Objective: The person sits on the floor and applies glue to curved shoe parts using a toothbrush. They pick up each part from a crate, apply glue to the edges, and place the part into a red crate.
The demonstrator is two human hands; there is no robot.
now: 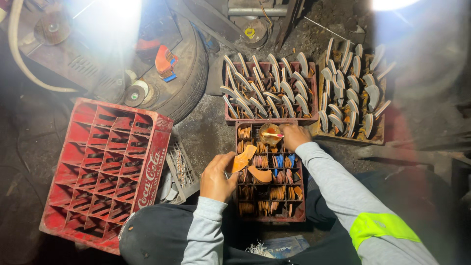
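My left hand (217,176) holds an orange-brown shoe-sole piece (243,158) at the left edge of a small red divided crate (298,206). The crate's cells are packed with stacks of brown, orange and blue sole pieces. Another brown piece (260,174) lies loose across the cells beside it. My right hand (294,135) reaches to the crate's far end and grips a small brush (273,134) over a round pot of amber glue (269,132).
A large red bottle crate (105,169) stands tilted at the left, with a grey plastic basket (180,167) beside it. Two crates (314,119) (378,137) behind hold several upright pale soles. A tyre (189,81) and machine parts lie at the back left.
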